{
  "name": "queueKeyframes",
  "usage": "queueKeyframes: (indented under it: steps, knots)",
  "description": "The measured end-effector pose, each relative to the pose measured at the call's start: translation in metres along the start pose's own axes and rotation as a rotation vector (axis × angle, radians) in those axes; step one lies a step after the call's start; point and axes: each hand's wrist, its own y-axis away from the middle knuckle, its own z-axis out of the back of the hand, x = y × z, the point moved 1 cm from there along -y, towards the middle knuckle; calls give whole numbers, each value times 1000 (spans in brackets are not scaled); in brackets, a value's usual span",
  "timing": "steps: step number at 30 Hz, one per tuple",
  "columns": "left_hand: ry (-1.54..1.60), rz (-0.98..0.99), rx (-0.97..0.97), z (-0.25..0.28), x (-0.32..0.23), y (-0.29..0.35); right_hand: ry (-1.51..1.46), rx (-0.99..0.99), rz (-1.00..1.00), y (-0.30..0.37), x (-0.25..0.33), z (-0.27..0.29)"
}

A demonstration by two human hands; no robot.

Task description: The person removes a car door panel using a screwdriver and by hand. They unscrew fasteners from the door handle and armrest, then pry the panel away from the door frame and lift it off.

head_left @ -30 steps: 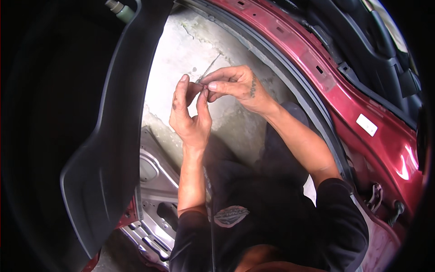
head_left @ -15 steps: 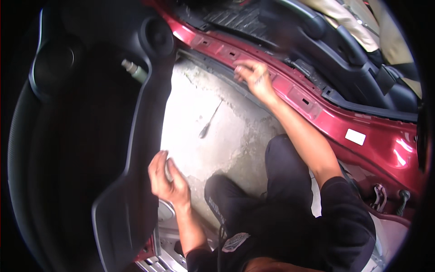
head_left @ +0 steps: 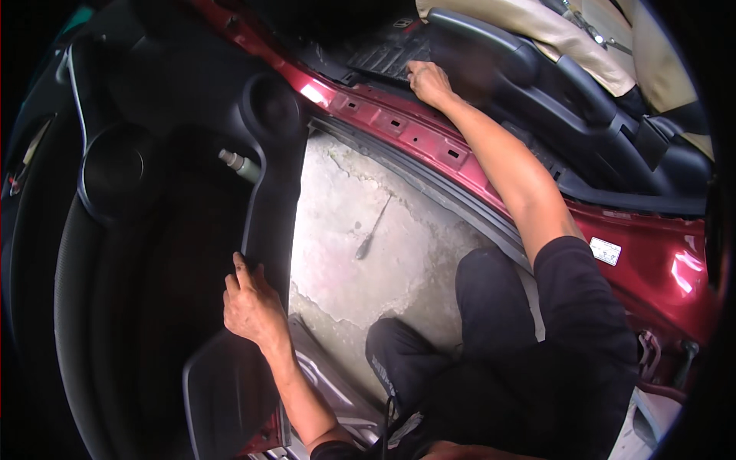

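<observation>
My left hand [head_left: 253, 305] rests on the edge of the black door panel [head_left: 270, 211] of an open car door, index finger stretched out and fingers apart. Across the red door sill [head_left: 420, 140], my right hand [head_left: 429, 84] reaches over the dark floor [head_left: 376, 57] inside the car. Its fingers are curled closed; what they hold, if anything, is hidden. Between the door and the sill, a tool like a screwdriver [head_left: 364, 247], with a thin shaft and dark handle, lies on the concrete ground [head_left: 330, 272].
A pale green bottle [head_left: 242, 166] lies in the door pocket. Black seat trim [head_left: 529, 69] and a beige seat [head_left: 529, 19] stand beyond the sill. A white label [head_left: 606, 251] is on the red body at right. My bent knees are close to the sill.
My left hand has moved from the air beside the door onto its panel. My right hand has gone forward past the sill into the car, its fingers curling closed. The view has shifted.
</observation>
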Motion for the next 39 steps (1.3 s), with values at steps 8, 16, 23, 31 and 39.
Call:
queueKeyframes:
  steps: [8,16,23,31,39]
  knots:
    - [-27,-16,-29,-8,-16,-2,40,81,-87,-59,-90,-55]
    - [3,19,30,-8,-1,-4,-247,-148,386,35,98,-77]
    - [353,-110,-272,117,44,70,-1651,1075,-751,305,280,-82]
    - [438,753,-814,285,242,157,-2005,1108,-891,384,329,-75]
    - [138,526,-565,242,286,160,-1964,1029,-917,389,326,-98]
